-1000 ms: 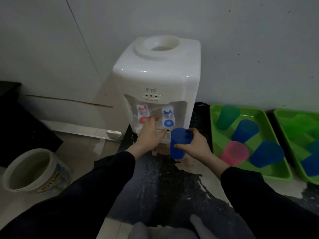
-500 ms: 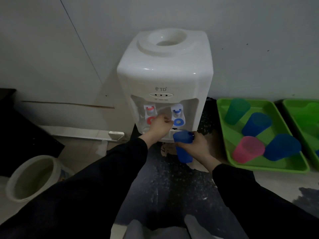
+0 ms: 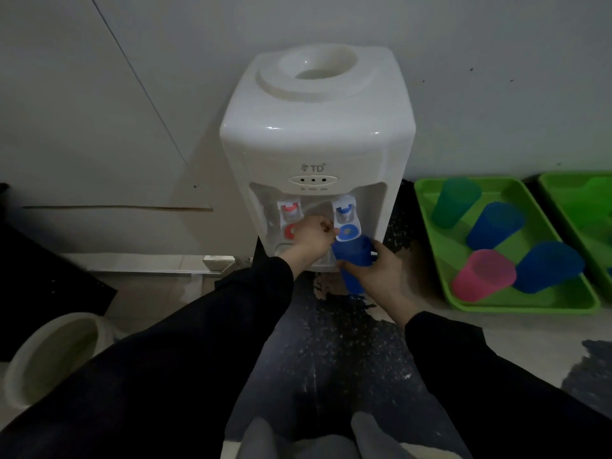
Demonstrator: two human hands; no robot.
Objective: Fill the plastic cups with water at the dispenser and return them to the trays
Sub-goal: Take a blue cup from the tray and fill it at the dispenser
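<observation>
A blue cup (image 3: 351, 260) is upright beneath the white dispenser (image 3: 314, 140)'s blue tap (image 3: 346, 223); four more cups (image 3: 495, 225) sit in the green tray (image 3: 516, 304).

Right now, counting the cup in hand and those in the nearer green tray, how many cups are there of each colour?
Blue cups: 3
Green cups: 1
Pink cups: 1
Total: 5

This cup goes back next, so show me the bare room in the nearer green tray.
Two patches of the nearer green tray are bare: its left side, between the green cup, the pink cup and the left rim, and its back right corner, beyond the back blue cup. The front right is crowded: the pink cup and the front blue cup sit close together.
</observation>
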